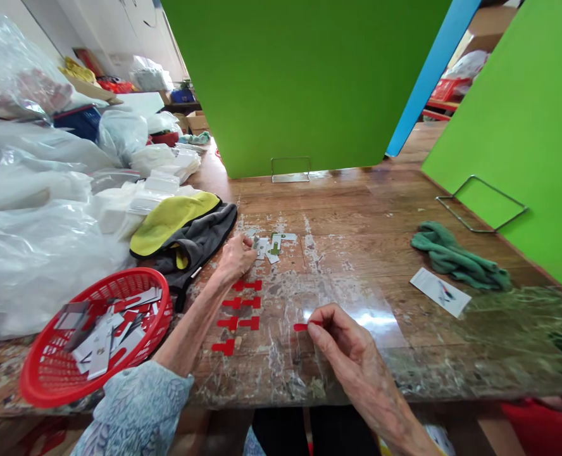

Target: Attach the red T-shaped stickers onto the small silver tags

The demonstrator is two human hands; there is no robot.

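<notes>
My right hand (345, 345) pinches a small red T-shaped piece (300, 327) between thumb and fingertips, just above the table; part of it is hidden by the fingers. My left hand (237, 258) reaches to a loose pile of small white and green printed cards (275, 244). Its fingertips are closed at the pile's left edge on what looks like a small greyish card (256, 242), mostly covered by the fingers. Below the left hand, several flat red T-shaped pieces (233, 303) lie in two columns on the worn wooden table (357, 253).
At the left, a red plastic basket (155, 285) holds white, grey and red cut pieces. Behind it lie a yellow and grey cloth (181, 231) and heaped plastic bags (43, 240). Green boards (300, 82) stand at the back. A green cloth (456, 256) and a printed card (438, 291) lie right.
</notes>
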